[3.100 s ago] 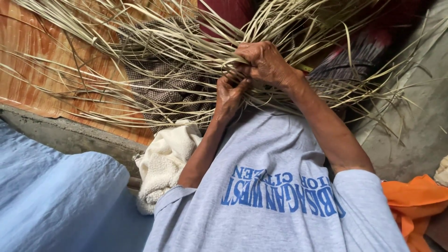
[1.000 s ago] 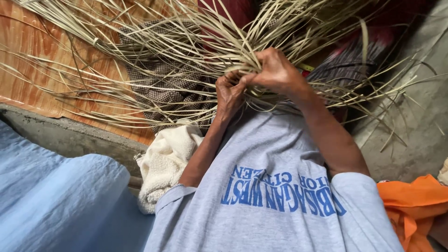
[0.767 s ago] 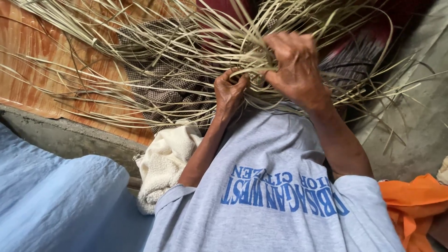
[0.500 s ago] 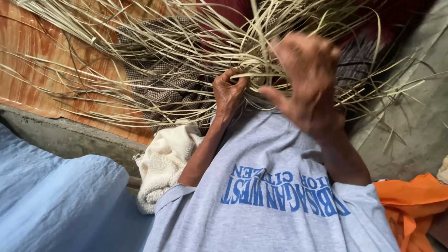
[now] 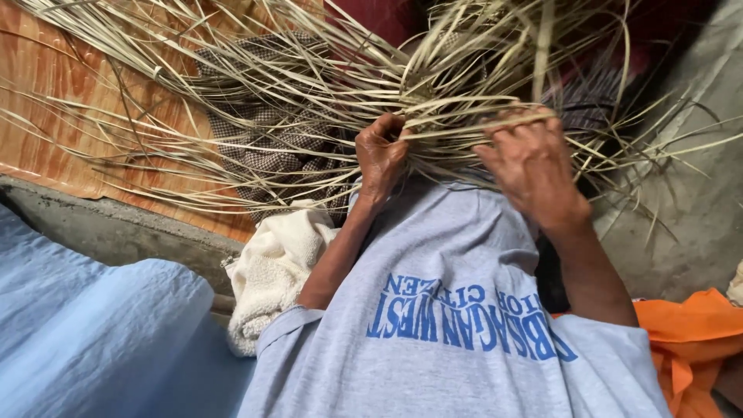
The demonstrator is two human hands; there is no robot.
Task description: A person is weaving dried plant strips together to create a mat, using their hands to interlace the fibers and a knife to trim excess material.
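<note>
Obs.: My left hand (image 5: 381,155) sits at the centre of the spread of dried palm strips (image 5: 309,93), just above my lap. Its fingers (image 5: 387,128) are curled tight and pinch a small gathered bundle of strips where the woven part begins; thumb side hidden, but the clamp looks firm.

My right hand (image 5: 534,166) is beside it, a little apart, raised over the same bundle. Its fingers are loosely bent, half open, with one flat strip (image 5: 495,122) lying across the fingertips. I cannot tell whether that strip is truly gripped or only resting there.

Loose strips fan out in all directions, over the orange-brown mat (image 5: 70,131) on the left, the checked cloth (image 5: 263,147) beneath, and the grey concrete floor (image 5: 689,217) on the right. A cream towel (image 5: 271,267) lies by my left elbow, orange fabric (image 5: 696,333) by my right arm, blue cloth (image 5: 93,333) lower left.

Risks, as judged:
- If the left pinch slackens, the crossed strips at the centre could spring apart; they look stiff and bowed.
- The strip on my right fingertips could slide off, since the hold is light.
- Dry strips may crease or split if bent sharply.
- Many free ends overlap, so picking a wrong neighbour is easy.
</note>
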